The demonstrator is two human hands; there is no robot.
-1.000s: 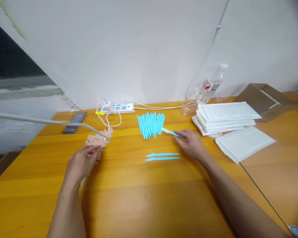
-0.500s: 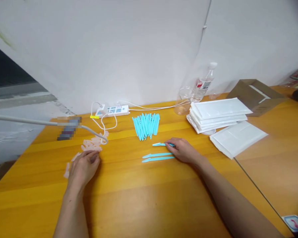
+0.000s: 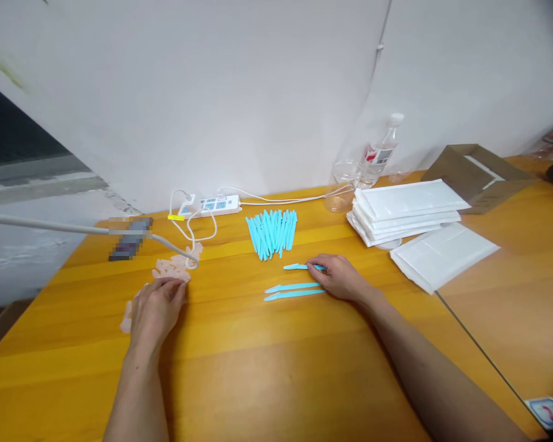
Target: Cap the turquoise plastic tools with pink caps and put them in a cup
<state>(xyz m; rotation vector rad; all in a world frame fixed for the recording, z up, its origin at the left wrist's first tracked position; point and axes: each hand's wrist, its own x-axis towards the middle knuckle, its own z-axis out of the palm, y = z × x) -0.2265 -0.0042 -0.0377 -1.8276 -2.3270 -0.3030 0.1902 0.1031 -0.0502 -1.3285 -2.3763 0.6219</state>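
My right hand (image 3: pixel 334 276) pinches the handle end of a light-blue eyebrow razor (image 3: pixel 295 267), its pale tip pointing left. Just below it, two more blue razors (image 3: pixel 292 287) lie parallel on the table, their right ends by my fingers. Farther back is a pile of blue razors (image 3: pixel 271 234). At the left, my left hand (image 3: pixel 159 304) is closed, fingertips together at the near edge of a heap of small pale-pink translucent pieces (image 3: pixel 172 267). What the fingertips hold is hidden. Another pale piece (image 3: pixel 126 318) lies left of that wrist.
A white power strip (image 3: pixel 216 205) and cables lie along the wall. A white cable (image 3: pixel 41 225) crosses above a blurred dark phone-like object (image 3: pixel 131 239). White padded envelopes (image 3: pixel 410 202), a water bottle (image 3: pixel 380 153), a clear container (image 3: pixel 340 187) and an open cardboard box (image 3: pixel 479 178) stand right.
My left hand has shifted slightly right, and a pale piece beside it is now hidden. The right hand keeps its hold on the razor almost unmoved.
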